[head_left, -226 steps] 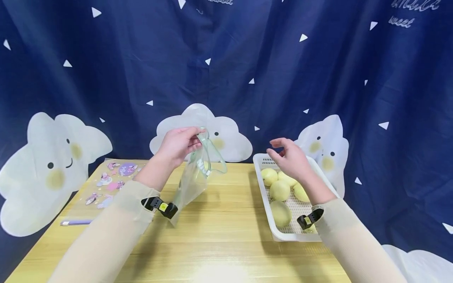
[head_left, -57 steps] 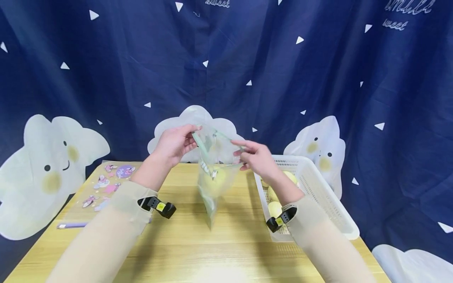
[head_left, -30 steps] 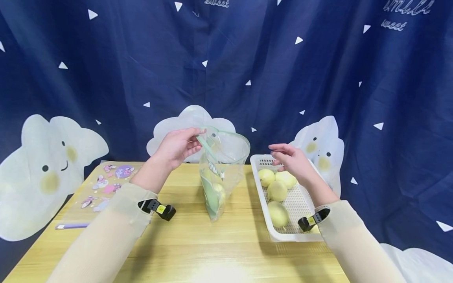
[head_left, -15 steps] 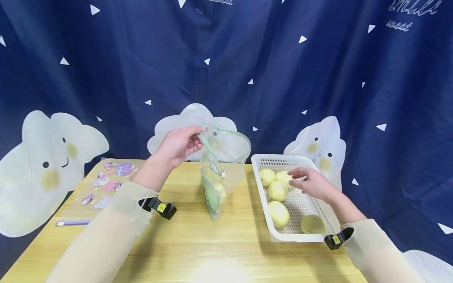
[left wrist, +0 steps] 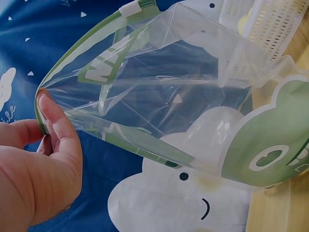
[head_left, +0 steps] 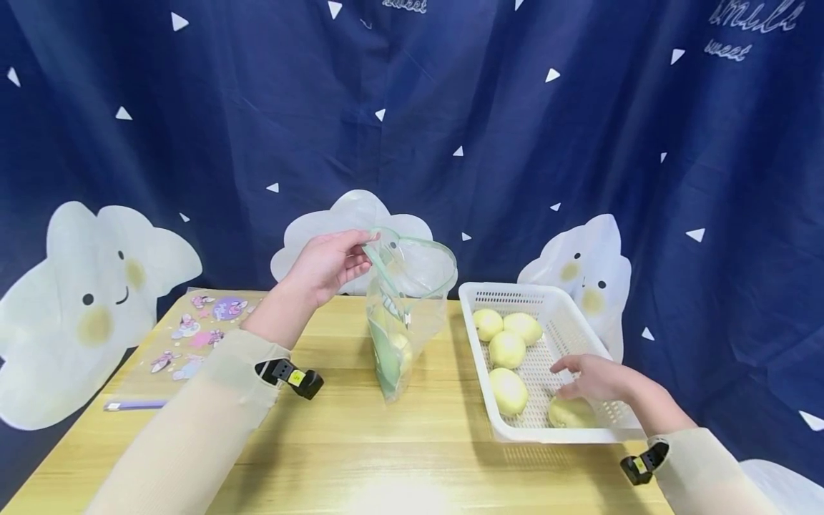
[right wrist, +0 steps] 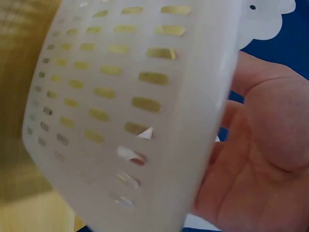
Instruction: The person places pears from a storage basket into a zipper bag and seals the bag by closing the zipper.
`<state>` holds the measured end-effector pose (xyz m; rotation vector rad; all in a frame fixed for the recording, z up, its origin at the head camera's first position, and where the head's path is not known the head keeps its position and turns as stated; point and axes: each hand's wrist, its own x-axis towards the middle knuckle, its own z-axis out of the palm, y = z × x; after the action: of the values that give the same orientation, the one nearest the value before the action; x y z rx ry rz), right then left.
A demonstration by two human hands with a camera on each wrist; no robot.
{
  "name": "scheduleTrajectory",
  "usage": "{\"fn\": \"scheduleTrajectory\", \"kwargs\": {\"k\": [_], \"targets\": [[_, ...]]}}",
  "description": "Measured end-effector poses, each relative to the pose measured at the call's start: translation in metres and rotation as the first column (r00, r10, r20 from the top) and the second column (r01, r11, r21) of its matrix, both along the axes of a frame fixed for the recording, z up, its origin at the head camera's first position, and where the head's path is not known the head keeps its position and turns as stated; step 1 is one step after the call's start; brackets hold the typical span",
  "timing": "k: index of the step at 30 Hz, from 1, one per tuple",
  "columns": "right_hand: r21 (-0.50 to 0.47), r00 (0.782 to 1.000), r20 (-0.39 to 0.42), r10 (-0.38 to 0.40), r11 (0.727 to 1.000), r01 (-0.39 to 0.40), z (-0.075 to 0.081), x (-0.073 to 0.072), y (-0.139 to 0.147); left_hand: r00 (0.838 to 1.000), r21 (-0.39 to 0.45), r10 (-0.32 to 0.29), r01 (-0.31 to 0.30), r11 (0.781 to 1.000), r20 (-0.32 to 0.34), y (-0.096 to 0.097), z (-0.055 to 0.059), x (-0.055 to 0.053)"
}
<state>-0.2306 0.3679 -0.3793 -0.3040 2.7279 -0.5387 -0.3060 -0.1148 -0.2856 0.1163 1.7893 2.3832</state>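
Observation:
My left hand (head_left: 331, 265) pinches the green-edged rim of a clear plastic zip bag (left wrist: 159, 101) between thumb and fingers. The bag hangs with its mouth spread wide, and pale yellow fruit (head_left: 400, 348) shows through its lower part. To the right, my right hand (head_left: 599, 379) is lowered into a white plastic basket (head_left: 479, 400), fingers spread over a round, pale yellow fruit (head_left: 571, 413) in the near right corner. In the right wrist view the basket wall (right wrist: 193, 96) hides the fingertips. Several similar fruits (head_left: 507, 349) lie along the basket's left side.
A flat clear pouch with cartoon prints (head_left: 199, 332) and a purple slider strip (head_left: 135, 405) lies at the left of the wooden table (head_left: 386, 458). Behind the table hangs a dark blue curtain (head_left: 412, 143) with cloud faces.
After touching the bag's right edge, my right hand has gone back to the basket and down to its near right corner. The bag's mouth is wider; my left hand keeps its pinch.

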Motion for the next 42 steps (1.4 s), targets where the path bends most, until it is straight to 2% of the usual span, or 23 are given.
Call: {"fn": "scheduleTrajectory", "kwargs": {"k": [4, 8, 15, 21, 24, 26, 28, 30, 33, 35, 37, 38, 40, 42], "targets": [[-0.008, 0.998, 0.064, 0.011, 1.000, -0.011, -0.003, 0.003, 0.004, 1.000, -0.002, 0.003, -0.003, 1.000, 0.000, 0.000, 0.000, 0.000], [-0.020, 0.994, 0.111, -0.020, 1.000, 0.022, -0.003, 0.005, 0.003, 1.000, 0.006, 0.001, -0.001, 1.000, -0.001, 0.000, -0.001, 0.000], [-0.135, 0.959, 0.273, -0.075, 0.984, 0.115, -0.003, 0.012, 0.004, 1.000, 0.013, 0.004, -0.004, 1.000, -0.002, 0.001, 0.000, 0.001], [-0.121, 0.936, 0.338, -0.099, 0.982, 0.147, -0.005, 0.015, 0.002, 1.000, 0.014, 0.005, -0.005, 1.000, -0.001, 0.000, -0.001, 0.001], [-0.142, 0.935, 0.345, -0.082, 0.980, 0.138, -0.007, 0.017, 0.002, 1.000, 0.020, 0.005, -0.005, 1.000, -0.005, 0.000, -0.001, 0.001], [-0.168, 0.942, 0.333, -0.043, 0.980, 0.104, -0.008, 0.017, 0.003, 1.000, 0.024, 0.003, -0.003, 1.000, -0.005, 0.000, -0.001, 0.002], [-0.183, 0.954, 0.299, 0.013, 0.982, 0.045, -0.008, 0.017, 0.004, 1.000, 0.019, 0.004, -0.004, 1.000, -0.006, 0.000, -0.001, 0.002], [-0.170, 0.971, 0.228, 0.074, 0.985, -0.035, -0.006, 0.017, 0.005, 1.000, 0.014, 0.002, -0.002, 1.000, -0.005, 0.000, -0.001, 0.002], [-0.135, 0.988, 0.067, 0.140, 0.982, -0.130, -0.001, 0.015, 0.004, 1.000, 0.009, 0.001, -0.001, 1.000, -0.004, -0.001, 0.000, 0.003], [-0.104, 0.986, -0.074, 0.149, 0.982, -0.156, 0.002, 0.015, 0.002, 1.000, 0.010, 0.002, -0.002, 1.000, -0.004, -0.001, 0.000, 0.003], [-0.108, 0.969, -0.206, 0.137, 0.981, -0.161, 0.004, 0.013, -0.002, 1.000, 0.011, 0.004, -0.004, 1.000, -0.004, -0.001, 0.000, 0.003], [-0.108, 0.953, -0.273, 0.128, 0.981, -0.162, 0.005, 0.012, -0.004, 1.000, 0.010, 0.004, -0.004, 1.000, -0.004, -0.001, 0.000, 0.003], [-0.108, 0.910, -0.399, 0.116, 0.979, -0.172, 0.007, 0.011, -0.009, 1.000, 0.009, 0.005, -0.005, 1.000, -0.002, -0.002, 0.000, 0.003], [-0.100, 0.851, -0.514, 0.112, 0.977, -0.189, 0.008, 0.009, -0.015, 1.000, 0.007, 0.005, -0.005, 1.000, -0.002, -0.002, 0.000, 0.003]]}}
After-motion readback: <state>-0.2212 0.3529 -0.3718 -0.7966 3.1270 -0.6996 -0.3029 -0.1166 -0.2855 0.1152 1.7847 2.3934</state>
